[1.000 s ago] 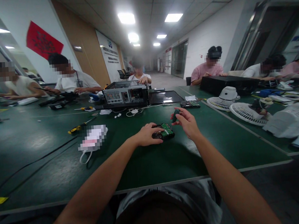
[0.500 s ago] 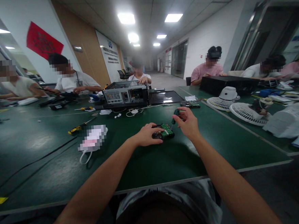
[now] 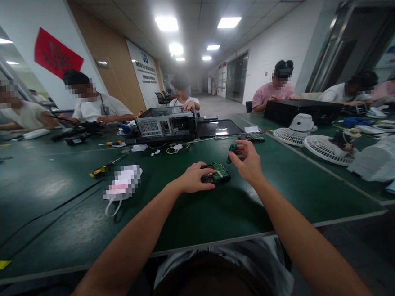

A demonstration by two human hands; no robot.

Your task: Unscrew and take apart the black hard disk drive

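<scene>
A small black device with a bare green circuit board (image 3: 220, 172) lies on the green tabletop in front of me. My left hand (image 3: 197, 177) grips it from the left, fingers over the far side and thumb along the near edge. In my right hand (image 3: 248, 159) is a screwdriver with a dark green handle (image 3: 231, 153), held tilted between thumb and fingers. Its shaft points down at the board's right end; whether the tip sits in a screw is too small to tell.
A yellow-black screwdriver (image 3: 102, 169) and a white object with a cord loop (image 3: 124, 184) lie to the left. Beyond stand an open computer case (image 3: 165, 125) and a dark flat panel (image 3: 219, 128). White fan parts (image 3: 328, 150) lie right. Several people work around the table.
Almost nothing differs. The screwdriver and the fingers of my right hand have shifted very slightly; my left hand and the device stay in place.
</scene>
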